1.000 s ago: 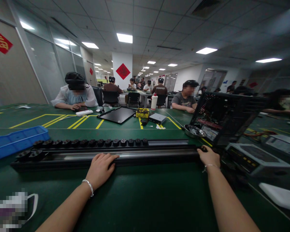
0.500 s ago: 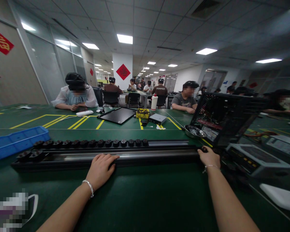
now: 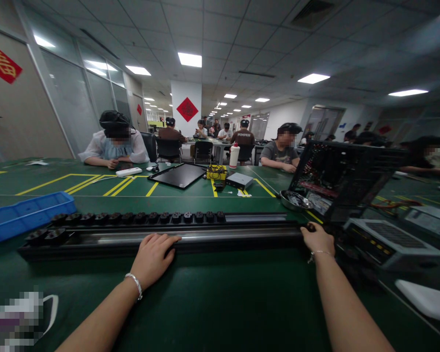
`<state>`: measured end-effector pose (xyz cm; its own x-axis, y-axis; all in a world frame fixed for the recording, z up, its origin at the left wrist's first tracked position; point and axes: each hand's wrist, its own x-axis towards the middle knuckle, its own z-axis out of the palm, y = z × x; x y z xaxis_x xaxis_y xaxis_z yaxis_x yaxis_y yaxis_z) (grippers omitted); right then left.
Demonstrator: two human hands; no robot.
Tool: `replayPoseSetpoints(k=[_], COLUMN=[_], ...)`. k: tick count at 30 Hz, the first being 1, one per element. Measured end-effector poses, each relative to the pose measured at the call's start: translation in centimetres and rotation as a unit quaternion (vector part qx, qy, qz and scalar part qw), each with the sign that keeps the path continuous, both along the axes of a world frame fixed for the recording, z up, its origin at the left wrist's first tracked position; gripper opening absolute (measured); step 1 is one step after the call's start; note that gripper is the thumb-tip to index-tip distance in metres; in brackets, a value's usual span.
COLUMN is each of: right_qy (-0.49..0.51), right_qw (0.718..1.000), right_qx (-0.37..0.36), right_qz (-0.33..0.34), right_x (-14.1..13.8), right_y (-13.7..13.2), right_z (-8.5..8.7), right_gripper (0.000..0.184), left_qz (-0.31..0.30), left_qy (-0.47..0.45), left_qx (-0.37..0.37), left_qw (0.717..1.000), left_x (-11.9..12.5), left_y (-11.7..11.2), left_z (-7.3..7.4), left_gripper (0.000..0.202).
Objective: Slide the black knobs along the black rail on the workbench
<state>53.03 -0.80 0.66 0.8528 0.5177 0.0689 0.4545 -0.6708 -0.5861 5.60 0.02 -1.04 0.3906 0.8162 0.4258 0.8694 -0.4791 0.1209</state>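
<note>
A long black power-strip housing [image 3: 238,244] with a shiny metal channel lies across the green table before me. My left hand [image 3: 153,259] rests on its front edge, fingers laid flat over the channel and thumb apart. At the right end, the fingers of my right hand [image 3: 318,239] are closed round a small black part [image 3: 310,227]; whether it is fixed to the housing is hidden. Two black socket modules [image 3: 55,234] sit in the housing's left end. Directly behind lies a second strip [image 3: 256,218] with a row of several black socket modules [image 3: 140,217].
A blue divided tray [image 3: 29,215] is at left. On the right stand an open computer case [image 3: 346,181], a metal bowl [image 3: 295,199] and power supply units [image 3: 392,239]. Farther back are a flat black panel [image 3: 181,175], a yellow box [image 3: 216,172] and seated people [image 3: 115,142].
</note>
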Motion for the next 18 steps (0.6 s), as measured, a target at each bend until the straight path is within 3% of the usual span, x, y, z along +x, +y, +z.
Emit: replayPoseSetpoints(k=[8,18], right_qy=[0.006,-0.008], right_qw=[1.0,1.0], right_qx=[-0.03,-0.005], right_qz=[0.0,0.004], right_x=[0.31,0.67], right_y=[0.2,0.21], right_z=[0.38,-0.1], right_gripper=[0.053,0.051], left_qz=[0.0,0.004], left_qy=[-0.003,-0.006], left_qx=[-0.001,-0.001], left_qw=[1.0,1.0], left_x=[0.06,0.01], left_y=[-0.13,-0.03], left_z=[0.08,0.05], left_gripper=[0.031,0.032])
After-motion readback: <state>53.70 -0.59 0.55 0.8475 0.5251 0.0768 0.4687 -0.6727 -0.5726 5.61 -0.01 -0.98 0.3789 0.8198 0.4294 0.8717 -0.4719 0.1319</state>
